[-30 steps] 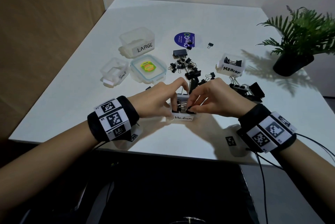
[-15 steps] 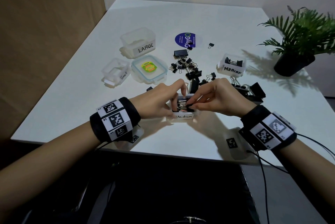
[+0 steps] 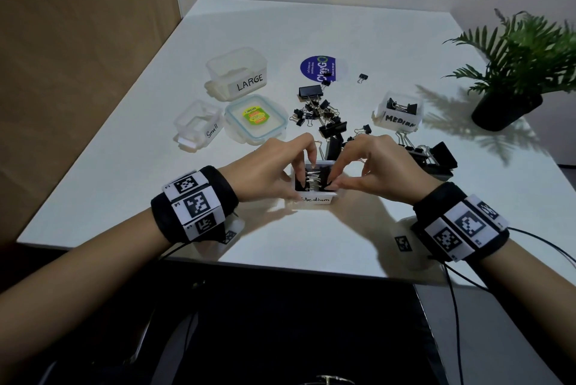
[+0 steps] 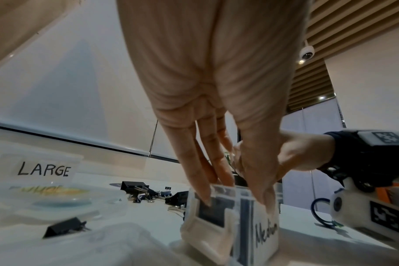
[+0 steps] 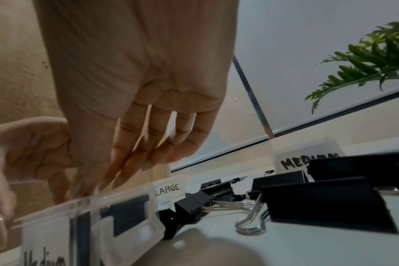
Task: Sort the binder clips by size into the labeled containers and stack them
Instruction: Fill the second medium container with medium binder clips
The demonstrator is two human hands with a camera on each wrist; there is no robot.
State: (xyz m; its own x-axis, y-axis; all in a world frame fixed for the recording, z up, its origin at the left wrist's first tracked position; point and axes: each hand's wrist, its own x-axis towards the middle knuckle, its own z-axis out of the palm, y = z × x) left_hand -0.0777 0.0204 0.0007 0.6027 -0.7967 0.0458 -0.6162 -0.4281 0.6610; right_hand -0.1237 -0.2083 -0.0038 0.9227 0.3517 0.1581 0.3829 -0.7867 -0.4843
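Observation:
A small clear container labelled Medium (image 3: 314,199) (image 4: 265,232) (image 5: 46,234) stands near the table's front edge with black medium binder clips (image 3: 313,180) packed in it. My left hand (image 3: 304,179) (image 4: 235,194) holds it, fingers down over its left and far rim, thumb on the labelled side. My right hand (image 3: 332,185) (image 5: 98,183) reaches in from the right. Its thumb and forefinger pinch a black clip at the container's right end. A pile of loose clips (image 3: 324,116) of mixed sizes lies just behind.
Empty containers marked LARGE (image 3: 237,72) and Small (image 3: 198,122) and a blue-rimmed lid (image 3: 256,118) sit at the back left. A second MEDIUM container (image 3: 399,122) stands at the right. Large clips (image 3: 436,154) lie beside my right hand. A potted plant (image 3: 511,79) stands far right.
My left forefinger has bent down into the container. Both hands have stayed at the Medium container, which has barely shifted.

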